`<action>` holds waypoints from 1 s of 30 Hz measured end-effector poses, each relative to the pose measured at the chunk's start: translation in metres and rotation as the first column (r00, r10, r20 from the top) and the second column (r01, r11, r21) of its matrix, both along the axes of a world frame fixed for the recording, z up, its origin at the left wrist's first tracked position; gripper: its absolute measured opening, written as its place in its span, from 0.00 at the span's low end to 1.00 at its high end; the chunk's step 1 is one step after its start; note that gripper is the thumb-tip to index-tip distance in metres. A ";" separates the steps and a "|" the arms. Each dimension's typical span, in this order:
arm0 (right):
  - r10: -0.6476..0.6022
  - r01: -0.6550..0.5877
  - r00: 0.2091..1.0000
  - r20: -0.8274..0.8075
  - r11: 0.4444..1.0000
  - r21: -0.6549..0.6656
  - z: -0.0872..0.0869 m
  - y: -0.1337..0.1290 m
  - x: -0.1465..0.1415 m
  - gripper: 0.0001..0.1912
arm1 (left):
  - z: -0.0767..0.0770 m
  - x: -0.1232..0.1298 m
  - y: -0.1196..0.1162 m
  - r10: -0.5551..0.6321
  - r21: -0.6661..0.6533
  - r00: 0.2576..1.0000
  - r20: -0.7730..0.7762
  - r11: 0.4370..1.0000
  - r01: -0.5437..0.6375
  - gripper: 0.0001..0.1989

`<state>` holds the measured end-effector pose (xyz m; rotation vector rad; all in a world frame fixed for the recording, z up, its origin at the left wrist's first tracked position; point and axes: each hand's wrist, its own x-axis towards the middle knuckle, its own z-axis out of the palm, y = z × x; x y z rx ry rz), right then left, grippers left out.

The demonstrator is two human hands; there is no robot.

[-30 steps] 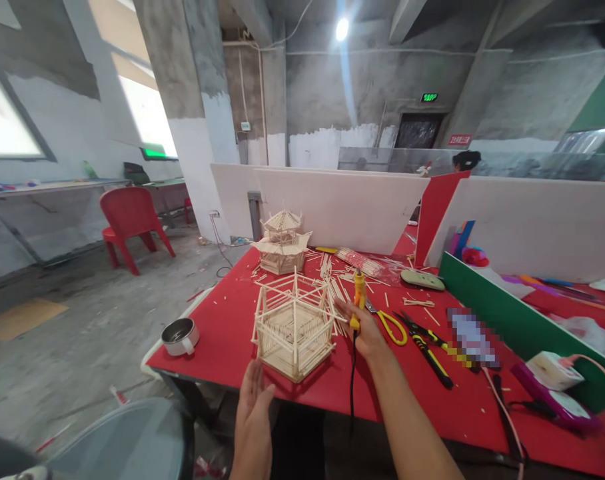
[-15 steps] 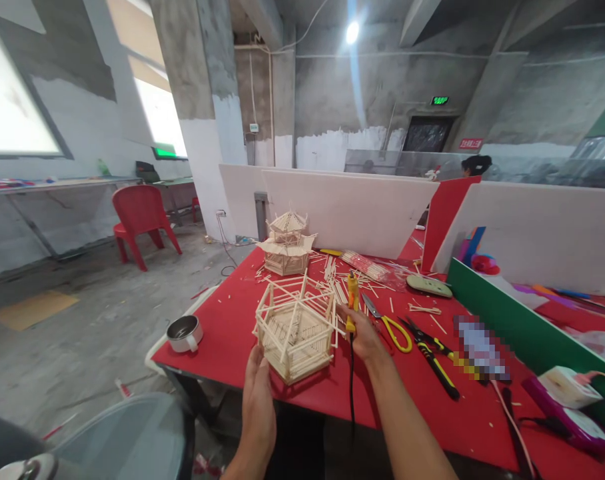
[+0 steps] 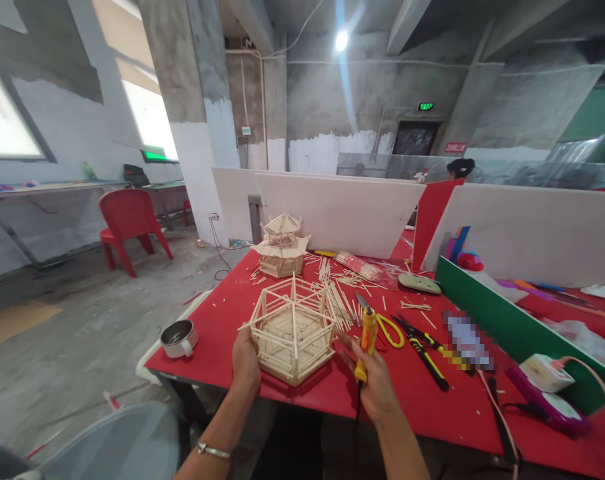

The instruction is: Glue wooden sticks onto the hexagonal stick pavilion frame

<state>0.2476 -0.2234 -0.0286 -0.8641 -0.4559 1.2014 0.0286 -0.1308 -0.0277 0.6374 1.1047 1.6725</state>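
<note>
A hexagonal wooden-stick frame [image 3: 296, 337] with a slatted base and open railings sits at the near edge of the red table. My left hand [image 3: 246, 363] grips its left side, with the fingers partly hidden behind it. In my right hand [image 3: 375, 383] is a yellow corded glue gun [image 3: 366, 340], held upright with its tip up. The fingers of that hand reach toward the frame's right side; whether they touch it I cannot tell. Behind the frame stands a two-roofed stick pagoda [image 3: 281, 247]. Loose wooden sticks [image 3: 340, 300] lie scattered beside it.
Scissors [image 3: 390, 330] and black-yellow pliers [image 3: 427, 360] lie on the red table [image 3: 207, 340] at right. A metal cup [image 3: 179, 339] stands at the left edge. Farther right are a green divider [image 3: 507, 320] and a white power adapter [image 3: 545, 372]. Pale panels border the back.
The stick frame has turned, so a corner now faces me. My left hand has shifted up its left side. My right hand has drawn nearer to me with the glue gun. The view has swung slightly right.
</note>
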 end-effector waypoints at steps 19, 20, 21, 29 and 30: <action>0.031 -0.040 0.973 0.228 0.999 0.034 -0.009 -0.019 -0.019 0.20 | -0.016 0.007 -0.026 0.072 -0.040 0.993 0.096 0.997 -0.069 0.13; 0.020 -0.027 0.971 0.240 0.999 0.027 -0.007 -0.021 -0.018 0.20 | -0.017 0.005 -0.022 0.063 -0.041 0.995 0.083 0.997 -0.060 0.13; -0.001 -0.002 0.968 0.252 1.000 0.015 -0.005 -0.023 -0.016 0.21 | -0.020 0.003 -0.019 0.061 -0.040 0.996 0.069 0.997 -0.059 0.13; -0.157 0.220 0.872 0.465 0.972 -0.083 0.055 -0.031 0.012 0.24 | -0.008 -0.031 -0.033 0.266 0.222 0.843 -0.467 0.958 -0.180 0.16; -0.145 0.212 0.839 0.524 0.975 -0.070 0.064 -0.032 0.014 0.24 | 0.000 -0.034 -0.035 0.309 0.295 0.784 -0.539 0.941 -0.169 0.15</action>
